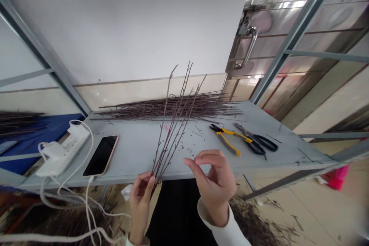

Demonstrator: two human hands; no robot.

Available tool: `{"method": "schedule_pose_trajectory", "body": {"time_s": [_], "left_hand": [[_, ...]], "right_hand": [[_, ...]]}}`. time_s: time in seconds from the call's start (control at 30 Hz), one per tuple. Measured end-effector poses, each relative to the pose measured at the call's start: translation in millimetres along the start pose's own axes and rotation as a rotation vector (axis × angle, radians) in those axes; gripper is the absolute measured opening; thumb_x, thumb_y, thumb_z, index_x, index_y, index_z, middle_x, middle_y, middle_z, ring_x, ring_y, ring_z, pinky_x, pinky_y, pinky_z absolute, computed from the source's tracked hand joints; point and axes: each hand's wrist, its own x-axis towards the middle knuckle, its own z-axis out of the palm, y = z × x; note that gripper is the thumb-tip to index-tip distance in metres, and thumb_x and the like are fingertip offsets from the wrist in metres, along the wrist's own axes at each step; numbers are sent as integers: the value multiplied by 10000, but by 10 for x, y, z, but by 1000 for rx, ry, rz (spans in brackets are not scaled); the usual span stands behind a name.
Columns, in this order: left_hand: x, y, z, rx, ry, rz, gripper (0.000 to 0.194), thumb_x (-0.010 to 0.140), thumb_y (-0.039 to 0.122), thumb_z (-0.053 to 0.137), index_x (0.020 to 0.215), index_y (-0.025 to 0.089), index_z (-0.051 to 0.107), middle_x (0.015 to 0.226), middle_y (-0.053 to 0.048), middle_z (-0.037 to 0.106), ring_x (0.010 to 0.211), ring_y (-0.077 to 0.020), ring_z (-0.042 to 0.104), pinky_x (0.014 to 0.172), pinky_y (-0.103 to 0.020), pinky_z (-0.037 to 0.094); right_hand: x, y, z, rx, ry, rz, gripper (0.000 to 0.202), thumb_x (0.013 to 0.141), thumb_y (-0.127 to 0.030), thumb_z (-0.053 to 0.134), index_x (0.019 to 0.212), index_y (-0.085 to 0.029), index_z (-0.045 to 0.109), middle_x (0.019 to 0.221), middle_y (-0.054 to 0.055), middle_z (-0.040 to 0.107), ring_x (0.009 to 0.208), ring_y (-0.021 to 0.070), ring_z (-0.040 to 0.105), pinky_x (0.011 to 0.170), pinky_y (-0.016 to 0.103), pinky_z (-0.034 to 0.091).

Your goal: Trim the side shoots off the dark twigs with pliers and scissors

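My left hand (142,192) is closed around the lower ends of a few thin brown twigs (170,144), which fan out upward over the table's front edge. Small buds or side shoots show along their stems. To the right of these twigs, apart from them, my right hand (215,178) is held in a pinch, thumb and index fingertips close together. Anything between those fingertips is too small to make out. Behind the held twigs, a long pile of similar twigs (138,109) lies across the back of the table. Small cut bits are scattered in front of it.
Yellow-handled pliers (230,132) and dark-handled scissors or shears (261,140) lie at the right. A phone (101,155) with a cable and a white power strip (65,150) lie at the left. The grey table (132,142) has metal posts at its sides. Twig scraps litter the floor.
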Motion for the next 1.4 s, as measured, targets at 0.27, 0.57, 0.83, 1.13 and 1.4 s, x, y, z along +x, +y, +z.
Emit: {"method": "schedule_pose_trajectory", "body": {"time_s": [0.27, 0.57, 0.83, 1.13, 1.4], "left_hand": [[-2, -34, -16, 23, -9, -6, 234, 682, 363, 738, 811, 180, 669, 745, -8, 670, 685, -138, 618, 662, -203, 512], [-100, -73, -14, 9, -30, -61, 252, 675, 363, 741, 831, 183, 659, 704, 5, 670, 652, -143, 617, 647, -214, 503], [-100, -79, -42, 31, -63, -61, 227, 690, 354, 729, 816, 179, 658, 682, 4, 656, 641, -144, 603, 636, -217, 490], [-122, 10, 46, 20, -65, -62, 237, 667, 377, 739, 756, 171, 663, 671, -5, 652, 615, -147, 579, 595, -223, 474], [-121, -161, -48, 42, -44, -81, 243, 688, 369, 731, 828, 178, 676, 690, 4, 637, 643, -148, 587, 641, -226, 480]], "right_hand": [[-92, 81, 21, 52, -87, 32, 313, 741, 0, 624, 624, -217, 432, 612, -35, 539, 485, 86, 523, 378, 194, 406], [-74, 154, -46, -11, -326, 102, 84, 841, -146, 581, 811, -213, 621, 672, 9, 624, 588, 126, 576, 544, 256, 488], [-53, 207, -32, -196, -369, 69, 801, 649, -518, 730, 1314, -234, 385, 1028, 92, 580, 829, 204, 541, 706, 361, 509], [94, 170, -28, -138, -359, -47, 866, 633, -553, 727, 1337, -232, 339, 1117, 119, 500, 935, 245, 531, 779, 420, 501], [-154, 351, -137, 85, -183, 119, 361, 796, -39, 342, 489, -202, 436, 474, -17, 418, 451, 109, 394, 438, 252, 303]]}}
